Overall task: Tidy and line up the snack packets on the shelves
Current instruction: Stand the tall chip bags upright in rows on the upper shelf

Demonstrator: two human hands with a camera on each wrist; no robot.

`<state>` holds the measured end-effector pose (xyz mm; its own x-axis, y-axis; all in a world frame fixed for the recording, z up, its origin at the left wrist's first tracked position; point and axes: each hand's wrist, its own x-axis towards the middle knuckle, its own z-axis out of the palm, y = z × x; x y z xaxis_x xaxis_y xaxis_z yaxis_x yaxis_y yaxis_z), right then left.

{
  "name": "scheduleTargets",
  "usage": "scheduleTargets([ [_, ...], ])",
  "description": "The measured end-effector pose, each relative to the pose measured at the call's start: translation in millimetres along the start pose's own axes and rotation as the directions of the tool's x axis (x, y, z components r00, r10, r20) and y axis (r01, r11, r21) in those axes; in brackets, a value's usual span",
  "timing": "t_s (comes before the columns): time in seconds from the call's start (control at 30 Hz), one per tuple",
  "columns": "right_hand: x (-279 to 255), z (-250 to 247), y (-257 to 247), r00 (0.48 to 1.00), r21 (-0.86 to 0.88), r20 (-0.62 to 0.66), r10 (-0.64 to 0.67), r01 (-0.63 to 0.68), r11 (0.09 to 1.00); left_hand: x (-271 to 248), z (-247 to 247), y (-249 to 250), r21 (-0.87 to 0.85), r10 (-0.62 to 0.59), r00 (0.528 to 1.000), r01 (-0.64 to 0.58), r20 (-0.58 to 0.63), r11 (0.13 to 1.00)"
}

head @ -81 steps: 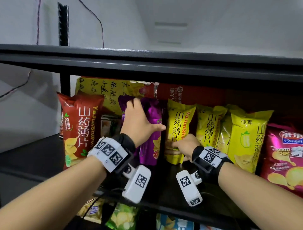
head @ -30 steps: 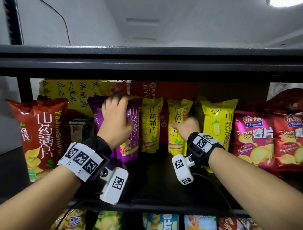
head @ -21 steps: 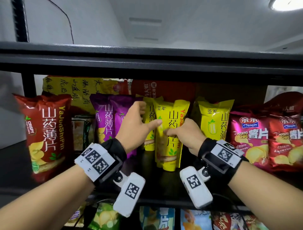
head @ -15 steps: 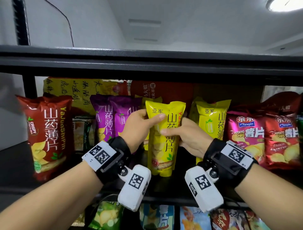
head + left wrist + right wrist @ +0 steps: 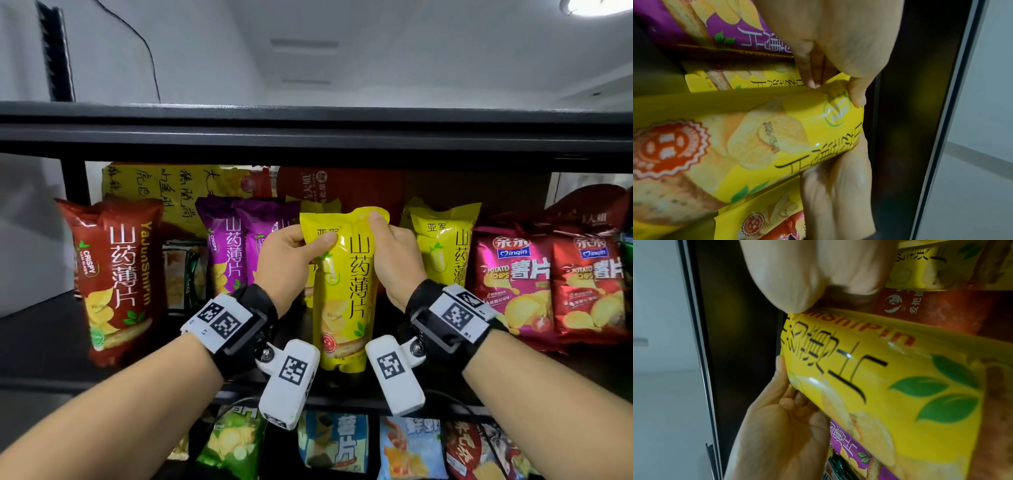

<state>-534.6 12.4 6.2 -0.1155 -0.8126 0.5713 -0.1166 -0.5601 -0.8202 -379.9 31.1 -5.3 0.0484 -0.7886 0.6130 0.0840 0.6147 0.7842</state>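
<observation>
A tall yellow snack packet (image 5: 346,291) hangs upright at the front middle of the shelf board (image 5: 51,342), ahead of the row. My left hand (image 5: 308,243) pinches its top left part, thumb on the front. My right hand (image 5: 383,236) pinches the top right part. In the left wrist view the left hand (image 5: 835,91) grips the yellow packet (image 5: 777,129) near its top edge. In the right wrist view the right hand (image 5: 807,293) presses on the yellow packet (image 5: 879,378). Whether the packet's lower edge touches the board is unclear.
Two purple packets (image 5: 236,246) stand left of my hands, a big red packet (image 5: 116,274) further left. Other yellow packets (image 5: 442,240) stand behind and right, then pink (image 5: 513,281) and red chip packets (image 5: 589,281). A black shelf (image 5: 308,137) hangs close overhead. More packets (image 5: 335,442) lie on the shelf below.
My left hand left the purple packet and joined the right on the yellow packet. Both hands drew it forward out of the row and slid up to its top.
</observation>
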Motion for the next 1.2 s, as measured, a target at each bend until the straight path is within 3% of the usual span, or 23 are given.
scheduleTargets([
  [0.1, 0.3, -2.3, 1.9, 0.999, -0.031, 0.04, 0.021, -0.02, 0.999, -2.2, -1.3, -1.8, 0.002, 0.0, 1.0, 0.0, 0.021, 1.0],
  [0.2, -6.6, -7.9, 6.9, 0.981, 0.059, 0.183, 0.059, -0.071, 0.996, -6.2, -5.1, -2.4, 0.056, -0.005, 0.995, 0.0, 0.096, 0.998],
  [0.4, -34.5, -17.0, 19.7, 0.94, 0.122, 0.334, 0.072, -0.119, 0.985, -28.3, -18.5, -22.8, 0.254, -0.132, 0.953, 0.061, 0.273, 0.965],
  [0.53, -52.6, -23.5, 32.7, 0.888, 0.036, 0.439, 0.139, -0.171, 0.985, -41.8, -25.2, -34.0, 0.364, -0.25, 0.92, 0.131, 0.302, 0.922],
  [0.63, -64.7, -29.4, 36.3, 0.835, -0.123, 0.497, 0.237, -0.202, 0.972, -48.3, -28.2, -30.6, 0.416, -0.271, 0.898, 0.113, 0.345, 0.902],
  [0.73, -63.2, -35.7, 16.1, 0.841, -0.143, 0.49, 0.229, -0.182, 0.973, -47.3, -30.1, -13.9, 0.332, -0.171, 0.936, 0.063, 0.307, 0.941],
  [0.8, -58.4, -41.3, -9.0, 0.84, -0.067, 0.49, 0.233, -0.231, 0.971, -45.2, -36.2, 3.8, 0.347, 0.034, 0.963, -0.129, 0.267, 0.929],
  [0.83, -56.6, -44.0, -22.4, 0.837, -0.025, 0.495, 0.233, -0.254, 0.967, -43.9, -40.4, 12.6, 0.412, 0.155, 0.937, -0.281, 0.313, 0.867],
  [0.9, -54.2, -47.0, -46.3, 0.825, 0.023, 0.51, 0.243, -0.296, 0.955, -44.4, -44.9, 28.4, 0.502, 0.307, 0.803, -0.568, 0.51, 0.653],
  [0.97, -52.6, -46.9, -63.2, 0.821, 0.029, 0.483, 0.304, -0.362, 0.932, -49.0, -38.9, 43.8, 0.491, 0.342, 0.666, -0.732, 0.663, 0.473],
  [1.03, -54.2, -44.5, -73.9, 0.806, 0.023, 0.462, 0.37, -0.428, 0.903, -53.2, -27.0, 54.5, 0.436, 0.399, 0.565, -0.82, 0.722, 0.371],
  [1.1, -59.1, -43.2, -80.4, 0.775, 0.035, 0.476, 0.416, -0.489, 0.872, -56.7, -16.3, 64.0, 0.41, 0.455, 0.514, -0.857, 0.727, 0.313],
  [1.2, -64.1, -49.9, -87.3, 0.752, -0.022, 0.489, 0.442, -0.496, 0.868, -57.4, -10.5, 79.3, 0.425, 0.506, 0.526, -0.85, 0.683, 0.311],
])
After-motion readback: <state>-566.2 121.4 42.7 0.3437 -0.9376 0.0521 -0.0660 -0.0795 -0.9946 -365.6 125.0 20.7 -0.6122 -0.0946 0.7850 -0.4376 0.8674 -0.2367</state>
